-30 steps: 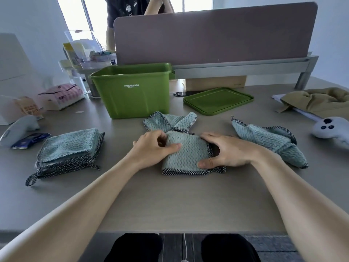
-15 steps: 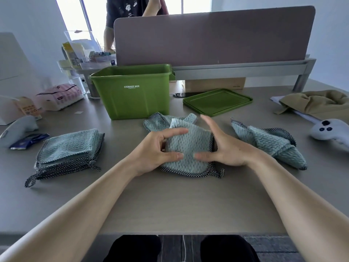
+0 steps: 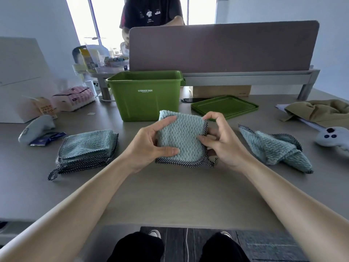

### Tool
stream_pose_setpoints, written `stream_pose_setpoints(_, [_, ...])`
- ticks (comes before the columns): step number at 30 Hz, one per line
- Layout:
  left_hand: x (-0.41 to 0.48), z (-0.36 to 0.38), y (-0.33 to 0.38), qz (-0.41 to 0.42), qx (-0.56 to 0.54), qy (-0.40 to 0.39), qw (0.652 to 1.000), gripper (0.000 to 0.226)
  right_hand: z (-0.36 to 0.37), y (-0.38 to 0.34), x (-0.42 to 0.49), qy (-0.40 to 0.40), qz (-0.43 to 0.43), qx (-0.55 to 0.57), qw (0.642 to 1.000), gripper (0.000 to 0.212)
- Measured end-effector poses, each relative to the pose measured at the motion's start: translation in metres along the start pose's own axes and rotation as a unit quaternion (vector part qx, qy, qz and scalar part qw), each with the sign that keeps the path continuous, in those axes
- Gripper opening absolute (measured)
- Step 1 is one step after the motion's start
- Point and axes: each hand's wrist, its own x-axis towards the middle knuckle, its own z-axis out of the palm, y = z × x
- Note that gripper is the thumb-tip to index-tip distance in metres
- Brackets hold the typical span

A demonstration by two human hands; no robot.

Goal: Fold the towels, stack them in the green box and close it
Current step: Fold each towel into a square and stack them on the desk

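A folded teal towel (image 3: 182, 138) with a checkered border is held up just above the table, in front of the green box (image 3: 145, 95). My left hand (image 3: 149, 144) grips its left side and my right hand (image 3: 220, 140) pinches its right edge. The box is open, and I cannot see into it. Its green lid (image 3: 224, 106) lies flat to the right of the box. A stack of folded towels (image 3: 86, 148) rests on the left. One unfolded towel (image 3: 272, 148) lies crumpled on the right.
A grey table (image 3: 170, 195) carries white controllers at the left (image 3: 35, 125) and right (image 3: 332, 137), a tan cloth (image 3: 321, 110), a pink tissue pack (image 3: 75, 98) and a phone (image 3: 188, 100). A divider panel (image 3: 222, 46) stands behind the box, with a person beyond it.
The towel lay flat under my pressing hands; both hands have folded it once more and lifted it off the table. The unfolded part behind it is gone from sight.
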Motion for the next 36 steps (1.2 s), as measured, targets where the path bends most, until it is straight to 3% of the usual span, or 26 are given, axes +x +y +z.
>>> stream_pose_setpoints(2, [-0.009,-0.011,0.003,-0.005,0.033,0.014,0.999,0.093,0.016,-0.003,0.002,0.012,-0.038,-0.055,0.998,0.039])
stream_pose_setpoints(7, [-0.035,-0.048,0.015,-0.012,0.079,0.066,0.995,0.095,0.062,-0.02,0.011,-0.006,-0.094,-0.053,0.994,0.061])
stream_pose_setpoints(10, [-0.05,-0.073,0.025,-0.01,0.117,0.105,0.988,0.096,0.09,-0.025,0.022,-0.03,-0.108,-0.065,0.992,0.038])
stream_pose_setpoints(12, [-0.06,-0.088,0.032,-0.008,0.135,0.128,0.982,0.097,0.11,-0.027,0.032,-0.033,-0.101,-0.093,0.99,0.026])
stream_pose_setpoints(17, [-0.081,-0.129,0.041,-0.028,0.166,0.169,0.971,0.099,0.158,-0.041,0.059,-0.072,-0.035,-0.072,0.994,0.038])
stream_pose_setpoints(21, [-0.086,-0.159,0.042,-0.07,0.18,0.192,0.962,0.088,0.182,-0.047,0.082,-0.113,-0.038,-0.045,0.992,0.055])
stream_pose_setpoints(26, [-0.086,-0.185,0.041,-0.116,0.157,0.209,0.958,0.07,0.199,-0.05,0.107,-0.18,-0.011,-0.115,0.977,0.088])
stream_pose_setpoints(28, [-0.085,-0.192,0.038,-0.149,0.163,0.204,0.954,0.071,0.205,-0.043,0.117,-0.209,0.025,-0.107,0.972,0.111])
stream_pose_setpoints(29, [-0.084,-0.194,0.036,-0.166,0.17,0.199,0.951,0.076,0.207,-0.039,0.122,-0.217,0.037,-0.106,0.97,0.112])
stream_pose_setpoints(33, [-0.079,-0.196,0.027,-0.204,0.215,0.196,0.935,0.081,0.214,-0.034,0.125,-0.219,0.036,-0.142,0.965,0.058])
stream_pose_setpoints(36, [-0.079,-0.201,0.019,-0.242,0.275,0.196,0.91,0.084,0.219,-0.028,0.122,-0.232,0.023,-0.211,0.949,0.043])
